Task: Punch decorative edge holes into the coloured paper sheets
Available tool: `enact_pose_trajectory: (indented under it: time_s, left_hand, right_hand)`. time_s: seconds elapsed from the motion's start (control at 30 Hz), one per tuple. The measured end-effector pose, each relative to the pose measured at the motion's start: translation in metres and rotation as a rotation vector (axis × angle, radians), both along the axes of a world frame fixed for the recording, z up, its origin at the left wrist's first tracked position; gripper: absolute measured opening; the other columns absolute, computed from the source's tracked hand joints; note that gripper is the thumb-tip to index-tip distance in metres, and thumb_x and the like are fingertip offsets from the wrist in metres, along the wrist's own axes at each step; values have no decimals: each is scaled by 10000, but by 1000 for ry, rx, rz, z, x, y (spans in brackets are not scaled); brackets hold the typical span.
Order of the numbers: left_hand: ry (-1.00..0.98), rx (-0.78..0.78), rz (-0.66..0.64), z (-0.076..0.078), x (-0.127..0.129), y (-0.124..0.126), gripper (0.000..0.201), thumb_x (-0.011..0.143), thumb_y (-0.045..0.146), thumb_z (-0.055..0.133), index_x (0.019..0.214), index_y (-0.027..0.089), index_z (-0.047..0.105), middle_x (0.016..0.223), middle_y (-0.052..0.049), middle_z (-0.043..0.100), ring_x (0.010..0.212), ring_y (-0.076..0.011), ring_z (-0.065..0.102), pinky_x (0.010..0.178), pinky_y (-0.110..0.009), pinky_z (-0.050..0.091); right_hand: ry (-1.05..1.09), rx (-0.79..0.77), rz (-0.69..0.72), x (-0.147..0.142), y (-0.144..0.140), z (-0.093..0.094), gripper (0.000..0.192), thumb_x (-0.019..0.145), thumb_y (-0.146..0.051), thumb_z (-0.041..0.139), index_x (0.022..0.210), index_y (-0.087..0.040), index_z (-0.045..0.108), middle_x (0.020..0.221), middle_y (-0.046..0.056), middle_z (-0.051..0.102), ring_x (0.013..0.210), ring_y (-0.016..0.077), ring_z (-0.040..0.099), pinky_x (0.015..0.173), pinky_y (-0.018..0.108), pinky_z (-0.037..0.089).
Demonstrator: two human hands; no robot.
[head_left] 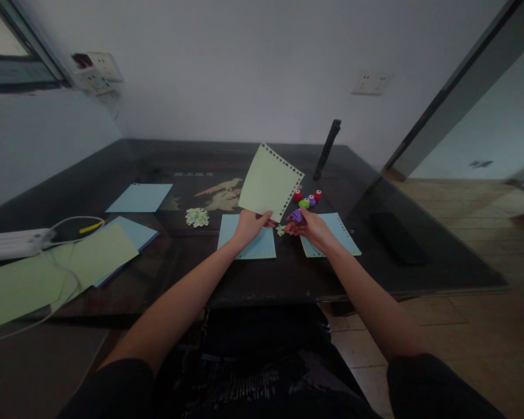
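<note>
My left hand [248, 226] pinches the lower edge of a pale green sheet of paper [267, 183], holding it tilted up above the table. Dark punched holes line its top and right edges. In my right hand [315, 228] is a small purple paper punch [296, 216], beside the sheet's lower right corner. Below my left hand lies a light blue sheet [258, 247]; another blue sheet with holed edges [343, 235] lies under my right. A little heap of pale paper cut-outs [282, 231] sits between them. Just beyond my right hand stand several red, green and purple punch-like pieces [304, 203].
A larger heap of cut-outs [197, 217] and a blue sheet [140, 198] lie to the left. Green sheets [70, 265], a white power strip [13, 244] and cables occupy the left edge. A black stick [327, 150] stands at the back; a dark flat object [397, 238] lies right.
</note>
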State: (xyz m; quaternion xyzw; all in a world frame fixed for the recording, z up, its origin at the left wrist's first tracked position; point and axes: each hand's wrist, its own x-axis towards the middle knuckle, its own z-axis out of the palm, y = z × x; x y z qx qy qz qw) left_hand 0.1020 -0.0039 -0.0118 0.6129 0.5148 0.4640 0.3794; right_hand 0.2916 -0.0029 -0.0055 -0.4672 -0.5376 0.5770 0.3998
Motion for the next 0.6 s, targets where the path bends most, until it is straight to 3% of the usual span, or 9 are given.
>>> enact_pose_trajectory:
  time_s: [0.2, 0.33, 0.6]
  left_hand:
    - [-11, 16, 0, 1, 0, -1, 209, 830, 226, 579, 707, 81, 665, 655, -100, 716, 575, -151, 670, 618, -251, 553]
    - [-14, 6, 3, 2, 1, -2, 195, 825, 217, 583, 710, 81, 662, 655, -99, 716, 569, -150, 669, 610, -244, 551]
    - [2, -2, 4, 3, 1, -2, 197, 832, 219, 578, 707, 92, 661, 651, -88, 717, 576, -147, 673, 612, -239, 549]
  right_hand:
    - [-685, 552, -141, -1, 2, -5, 401, 940, -442, 345, 704, -183, 541, 680, 59, 620, 648, 178, 564, 625, 282, 370]
    - [-878, 632, -86, -1, 3, -6, 366, 948, -351, 347, 699, -180, 553, 731, 71, 620, 704, 188, 557, 653, 282, 343]
    - [-922, 686, -124, -4, 2, -6, 326, 938, -327, 382, 743, -165, 586, 792, 97, 641, 760, 203, 570, 681, 286, 350]
